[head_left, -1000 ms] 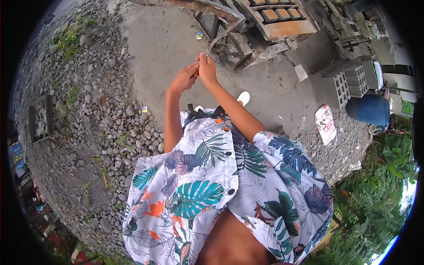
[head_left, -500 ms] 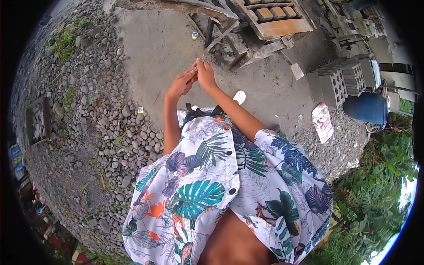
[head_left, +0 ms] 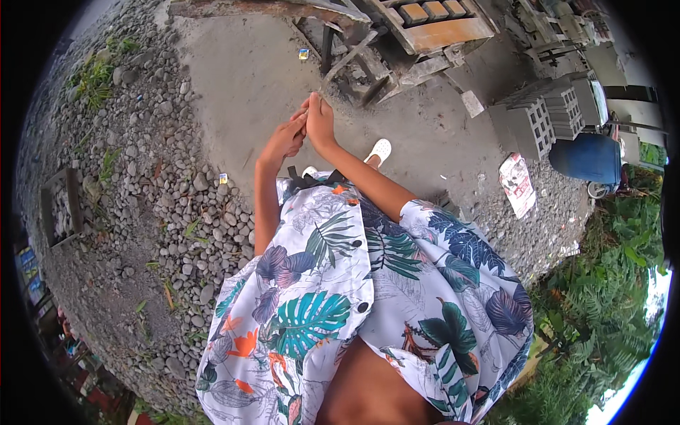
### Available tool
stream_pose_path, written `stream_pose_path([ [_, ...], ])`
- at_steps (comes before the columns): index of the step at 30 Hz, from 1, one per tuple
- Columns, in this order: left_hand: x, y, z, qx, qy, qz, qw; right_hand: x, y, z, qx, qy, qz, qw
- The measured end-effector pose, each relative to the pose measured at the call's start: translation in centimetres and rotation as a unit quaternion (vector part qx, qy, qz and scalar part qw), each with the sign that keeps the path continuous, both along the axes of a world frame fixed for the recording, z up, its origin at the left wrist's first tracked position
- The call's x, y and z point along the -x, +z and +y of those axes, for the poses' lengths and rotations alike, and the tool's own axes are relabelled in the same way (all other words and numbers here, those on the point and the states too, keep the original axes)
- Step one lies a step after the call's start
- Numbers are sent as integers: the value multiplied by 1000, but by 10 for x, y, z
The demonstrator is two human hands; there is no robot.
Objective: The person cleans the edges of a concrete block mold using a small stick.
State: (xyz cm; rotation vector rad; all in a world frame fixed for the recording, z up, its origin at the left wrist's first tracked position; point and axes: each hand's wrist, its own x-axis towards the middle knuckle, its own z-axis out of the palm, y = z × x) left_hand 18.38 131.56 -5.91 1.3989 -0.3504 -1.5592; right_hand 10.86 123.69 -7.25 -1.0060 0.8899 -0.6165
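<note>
In front of my waist, over bare concrete [head_left: 234, 92], my two hands meet. My left hand [head_left: 285, 139] has its fingers bent and pressed against the palm side of my right hand [head_left: 320, 122]. The right hand's fingers curl over toward the left, with its thumb on top. Whatever lies between them, if anything, is hidden by the fingers. Beyond the hands stands a worn wooden frame [head_left: 358, 60] with a tray of several blocks [head_left: 434, 10] on it. A white clog [head_left: 381, 149] shows on my foot below my right forearm.
Hollow concrete blocks [head_left: 542, 120] are stacked at the right, beside a blue drum [head_left: 588, 161]. A printed white sack [head_left: 517, 185] lies on the ground there. Loose stones [head_left: 191, 212] cover the left, with a wooden box frame [head_left: 62, 207]. Plants [head_left: 602, 319] grow at lower right.
My joined hands have shifted slightly left and stay pressed together. The background has moved a little left and up in the picture, and more of the white clog shows.
</note>
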Motion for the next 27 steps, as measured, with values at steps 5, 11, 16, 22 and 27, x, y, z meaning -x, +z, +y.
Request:
stream_pose_path([
  [5, -1, 6, -5, 44, 1, 24, 999, 3, 9, -4, 69, -81, -53, 993],
  [11, 0, 0, -5, 60, 83, 10, 995, -14, 1, -21, 18, 39, -6, 999],
  [16, 0, 12, -5, 35, 43, -19, 998, -1, 10, -12, 50, 19, -20, 998],
  [22, 27, 32, -12, 188, 173, -14, 967, -12, 85, -9, 193, 55, -59, 978],
  [27, 27, 60, -9, 222, 361, -70, 903, -29, 118, 8, 256, 139, -77, 953],
])
